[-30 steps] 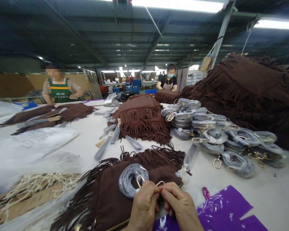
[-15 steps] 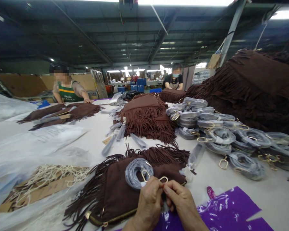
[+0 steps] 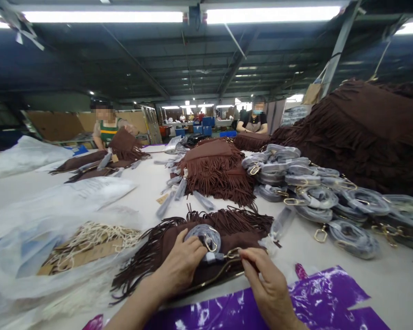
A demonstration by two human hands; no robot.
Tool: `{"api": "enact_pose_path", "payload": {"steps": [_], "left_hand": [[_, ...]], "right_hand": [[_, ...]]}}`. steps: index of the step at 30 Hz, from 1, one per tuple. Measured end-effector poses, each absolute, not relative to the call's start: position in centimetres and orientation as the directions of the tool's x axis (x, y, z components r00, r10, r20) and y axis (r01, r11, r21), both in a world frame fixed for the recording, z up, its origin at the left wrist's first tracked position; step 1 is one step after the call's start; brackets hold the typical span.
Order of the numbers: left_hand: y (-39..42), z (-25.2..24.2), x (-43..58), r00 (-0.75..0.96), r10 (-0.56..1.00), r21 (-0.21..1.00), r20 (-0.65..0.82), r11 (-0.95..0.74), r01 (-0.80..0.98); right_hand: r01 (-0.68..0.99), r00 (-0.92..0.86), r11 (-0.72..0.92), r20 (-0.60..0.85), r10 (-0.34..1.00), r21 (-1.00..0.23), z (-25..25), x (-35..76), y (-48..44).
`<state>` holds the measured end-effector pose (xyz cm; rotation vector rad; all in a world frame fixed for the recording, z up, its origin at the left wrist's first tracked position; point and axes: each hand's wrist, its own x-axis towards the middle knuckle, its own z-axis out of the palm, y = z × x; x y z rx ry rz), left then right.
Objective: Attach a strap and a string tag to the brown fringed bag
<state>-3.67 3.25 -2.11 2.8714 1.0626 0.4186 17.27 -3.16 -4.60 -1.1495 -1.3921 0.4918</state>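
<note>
A brown fringed bag (image 3: 172, 245) lies in front of me, its gold zipper (image 3: 223, 277) along the near side. On top of it rests a strap coil (image 3: 211, 233) wrapped in clear plastic. My left hand (image 3: 184, 261) lies over the bag at the coil's left edge, fingers stretched and a little apart; its fingertips touch the coil. Thumb and forefinger of my right hand (image 3: 266, 282) are pinched at a gold clasp (image 3: 233, 252) right of the coil. Whatever lies under my left palm is hidden.
Purple plastic sheeting (image 3: 206, 311) lies along the near edge. Wrapped strap coils (image 3: 316, 197) are heaped at right, before a large pile of brown fringed bags (image 3: 375, 114). More bags (image 3: 216, 169) are stacked ahead. String tags (image 3: 89, 247) sit in a plastic bag at left. Two people work across the table.
My hands, together before, are now apart: the left has moved left onto the bag and coil, the right slightly right at the clasp. The co-worker at left has lifted a brown bag.
</note>
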Motion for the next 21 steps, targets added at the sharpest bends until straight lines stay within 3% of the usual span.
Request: {"api": "enact_pose_path", "payload": {"steps": [2,3,6,8,11,15,17,21], "left_hand": [[2.9,-1.3,-3.3,0.742,0.614,0.062,0.268,-0.780,0.623],[2.4,-0.8,-3.0,0.747,0.593,0.038,0.301,-0.790,0.612],[0.4,-0.1,-1.4,0.718,0.517,0.008,0.466,-0.814,0.581],[-1.2,-0.7,-0.1,0.656,0.441,-0.042,0.613,-0.810,0.584],[-3.1,-2.9,0.6,0.588,0.282,-0.168,0.758,-0.787,0.594],[-3.8,-5.6,-2.7,0.568,0.158,-0.227,0.808,-0.805,0.548],[-3.4,-6.2,-5.2,0.558,0.209,-0.201,0.803,-0.787,0.584],[-2.2,-6.4,-7.4,0.573,0.460,-0.120,0.678,-0.700,0.704]], "right_hand": [[0.342,0.095,0.418,0.473,0.876,-0.842,-3.7,16.9,-3.3],[0.307,0.063,0.355,0.391,0.918,-0.883,-3.5,16.5,-3.4],[0.009,-0.082,-0.078,-0.079,0.994,-0.997,-3.8,14.6,-3.8],[-0.264,-0.224,-0.346,-0.292,0.930,-0.900,-4.6,13.1,-4.0],[-0.542,-0.239,-0.394,-0.313,0.919,-0.743,-5.8,11.7,-4.5],[-0.617,-0.170,-0.369,-0.340,0.925,-0.696,-6.2,12.7,-5.2],[-0.651,-0.187,-0.398,-0.371,0.909,-0.647,-6.1,13.9,-5.6],[-0.721,-0.260,-0.465,-0.422,0.868,-0.513,-6.3,16.1,-5.9]]}}
